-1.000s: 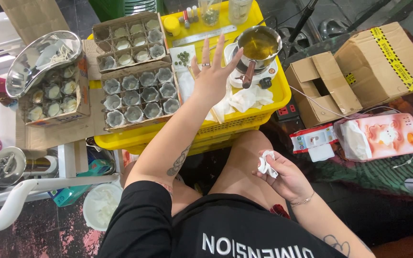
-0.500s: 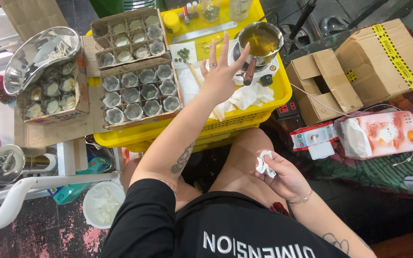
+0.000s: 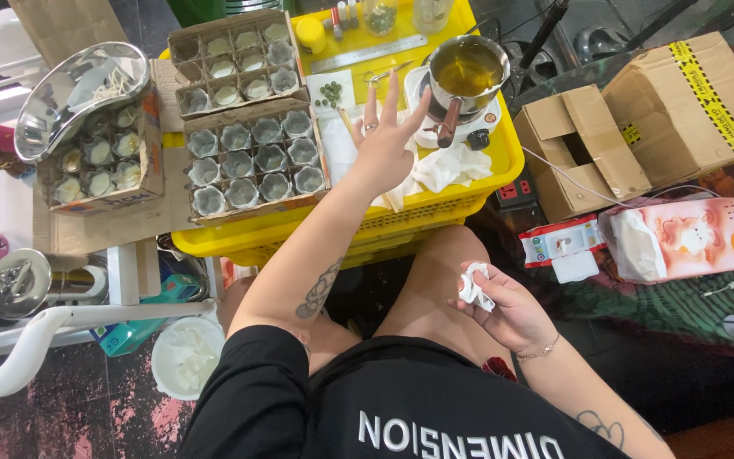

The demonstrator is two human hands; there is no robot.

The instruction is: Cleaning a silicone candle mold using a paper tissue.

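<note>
Left hand [image 3: 381, 144] is spread wide, fingers splayed, hovering over crumpled white tissues [image 3: 443, 167] on a yellow plastic crate [image 3: 494, 170]. Right hand [image 3: 503, 302] is curled around a scrunched tissue wad [image 3: 472, 289] down by the knee. A shiny steel pot [image 3: 466, 72] of amber liquid sits just past the fingertips. Cardboard trays [image 3: 252, 157] hold small foil cups. Floor's dark and cluttered with boxes [image 3: 681, 102]; can't really tell what's inside the cups.
</note>
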